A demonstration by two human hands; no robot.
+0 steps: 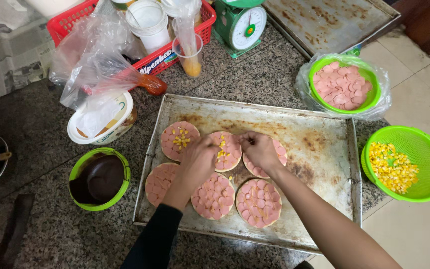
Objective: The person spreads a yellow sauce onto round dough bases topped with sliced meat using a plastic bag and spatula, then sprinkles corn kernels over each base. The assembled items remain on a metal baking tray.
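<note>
A worn metal baking tray (319, 149) lies on the granite counter with several small round bases covered in pink sausage slices. The back-left base (179, 140) carries yellow corn kernels. My left hand (199, 162) hovers over the middle back base (227, 151), fingers pinched, with corn kernels lying under them. My right hand (258, 148) is bunched over the neighbouring base (267, 167), fingertips down on its sausage slices. Whether either hand holds kernels is hidden. Two front bases (214, 196) (259, 202) show only sausage.
A green colander of corn (403, 164) stands right of the tray; a green bowl of sausage slices (343, 85) in a plastic bag is behind it. Left: a dark sauce tub (99, 179), a white tub (103, 119), a red basket (140, 30), a green scale (240, 22).
</note>
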